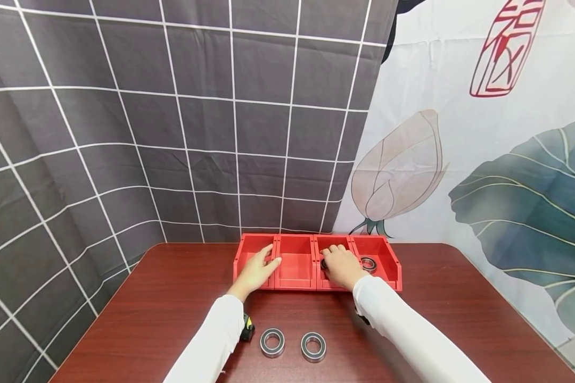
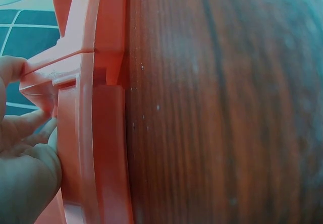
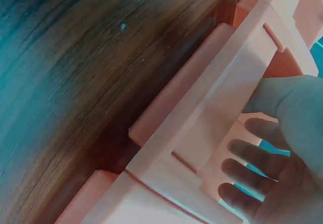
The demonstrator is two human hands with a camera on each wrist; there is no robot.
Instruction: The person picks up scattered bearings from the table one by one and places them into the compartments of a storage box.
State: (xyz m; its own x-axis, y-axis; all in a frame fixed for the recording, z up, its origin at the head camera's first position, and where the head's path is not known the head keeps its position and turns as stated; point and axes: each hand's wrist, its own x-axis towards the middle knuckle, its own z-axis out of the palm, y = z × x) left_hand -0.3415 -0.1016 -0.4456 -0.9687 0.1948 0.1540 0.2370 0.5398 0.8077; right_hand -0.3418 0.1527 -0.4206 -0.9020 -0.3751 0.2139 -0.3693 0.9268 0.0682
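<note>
**Left hand (image 1: 255,272) at a divider, right hand (image 1: 343,267) among bearings in a row of red bins (image 1: 294,283)**

In the head view, four red plastic bins stand side by side along the far edge of a reddish-brown wood-grain table (image 1: 172,314). The left hand reaches to the divider wall (image 1: 275,273) between the two leftmost bins, its thumb and fingers apart, on either side of that wall. The right hand is down in the third bin from the left, where a ball bearing (image 1: 323,264) peeks out just beside the fingers. Because the hand covers most of that bearing, I cannot tell whether the fingers are clamped on it or only near it. The rightmost bin holds a second bearing (image 1: 368,264). On the table in front lie a third bearing (image 1: 272,333) and a fourth bearing (image 1: 313,359), flat, apart from each other, with dark seals between metal rings. A small black item (image 1: 246,331) with a yellow patch shows beside the left sleeve (image 1: 210,335). Behind hang a dark grey cloth (image 1: 261,130) with white grid lines and a white cloth (image 1: 426,74) printed with lotus motifs.

In the left wrist view, the left hand's fingertips touch the red plastic, one at an upper corner.

In the right wrist view, the right hand's fingers are spaced apart and slightly bent behind the bin's front wall, the thumb's tip hidden.
</note>
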